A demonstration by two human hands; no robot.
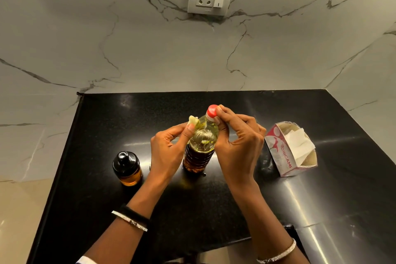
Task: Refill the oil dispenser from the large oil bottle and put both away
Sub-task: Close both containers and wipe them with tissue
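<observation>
Head view: at mid-frame the right hand (237,141) pinches the red cap (212,111) of the large oil bottle (200,150) between thumb and fingertips. The left hand (169,148) pinches a crumpled tissue wad (193,121) against the bottle's shoulder. The bottle stands upright on the black bench (321,199) between both hands, cap uppermost. The oil dispenser (127,167), lid on, stands apart at lower left, nearer the left hand. A tissue box (289,150) sits at right.

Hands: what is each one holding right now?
Left hand: pinches a small pale wad against the bottle.
Right hand: pinches the cap.
</observation>
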